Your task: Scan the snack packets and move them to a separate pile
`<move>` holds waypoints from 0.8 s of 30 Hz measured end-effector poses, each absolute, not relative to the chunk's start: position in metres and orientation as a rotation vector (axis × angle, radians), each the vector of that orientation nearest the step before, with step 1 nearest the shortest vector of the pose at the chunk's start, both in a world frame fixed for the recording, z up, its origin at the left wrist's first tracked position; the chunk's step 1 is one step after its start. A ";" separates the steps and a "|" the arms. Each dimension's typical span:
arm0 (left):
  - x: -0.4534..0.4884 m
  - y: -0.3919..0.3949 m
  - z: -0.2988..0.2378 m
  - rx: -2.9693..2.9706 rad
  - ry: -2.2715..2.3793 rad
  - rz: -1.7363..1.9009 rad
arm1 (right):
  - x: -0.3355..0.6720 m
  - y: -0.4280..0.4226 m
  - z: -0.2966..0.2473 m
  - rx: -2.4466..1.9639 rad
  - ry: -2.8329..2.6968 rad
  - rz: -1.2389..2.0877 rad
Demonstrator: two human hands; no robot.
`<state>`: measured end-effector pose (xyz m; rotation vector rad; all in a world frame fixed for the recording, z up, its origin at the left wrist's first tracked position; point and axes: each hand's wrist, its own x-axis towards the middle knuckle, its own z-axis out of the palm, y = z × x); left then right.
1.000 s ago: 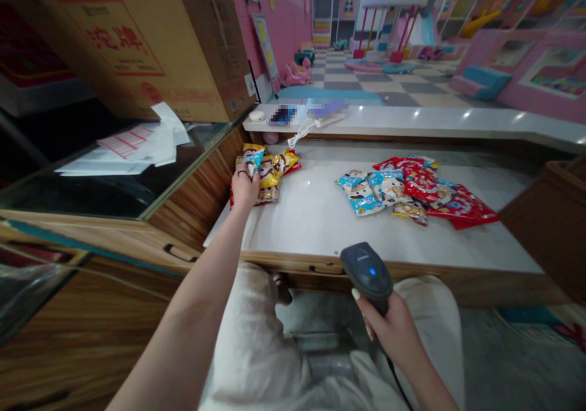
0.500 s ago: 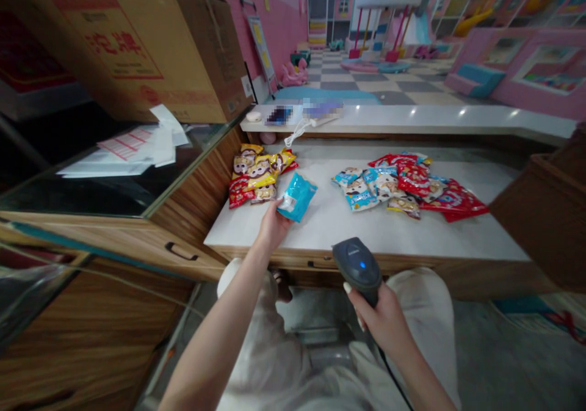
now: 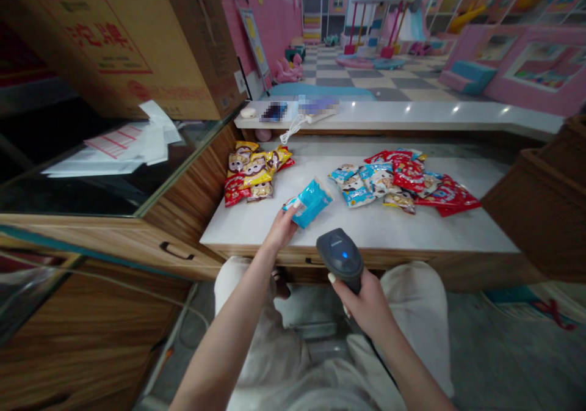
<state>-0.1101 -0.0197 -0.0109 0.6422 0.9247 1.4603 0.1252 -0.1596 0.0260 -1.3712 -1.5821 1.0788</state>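
The left hand (image 3: 280, 231) grips a blue packet (image 3: 308, 201), long axis slanting up-right over bare counter (image 3: 256, 221). The right hand (image 3: 366, 304) is closed on the scanner (image 3: 341, 257), aimed forward near the counter's front edge.

Heaped at the far left corner of the table (image 3: 412, 228): yellow and red snack packets (image 3: 251, 176). Spread toward the far right edge: blue and red snack packets (image 3: 403, 182). Beyond the left edge, loose papers (image 3: 119, 148) on a glass top, beside a large cardboard box (image 3: 114, 44). Past the far edge, a white cable (image 3: 293, 131).
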 end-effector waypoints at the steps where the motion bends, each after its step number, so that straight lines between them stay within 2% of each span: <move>1: -0.109 -0.021 -0.011 0.686 0.945 1.465 | 0.123 -0.159 0.027 -1.366 -1.581 1.100; 11: -0.107 -0.018 -0.021 0.776 1.041 1.446 | 0.118 -0.154 0.035 -1.354 -1.578 1.168; 24: -0.105 -0.013 -0.025 0.677 0.992 1.499 | 0.116 -0.154 0.038 -1.334 -1.623 1.078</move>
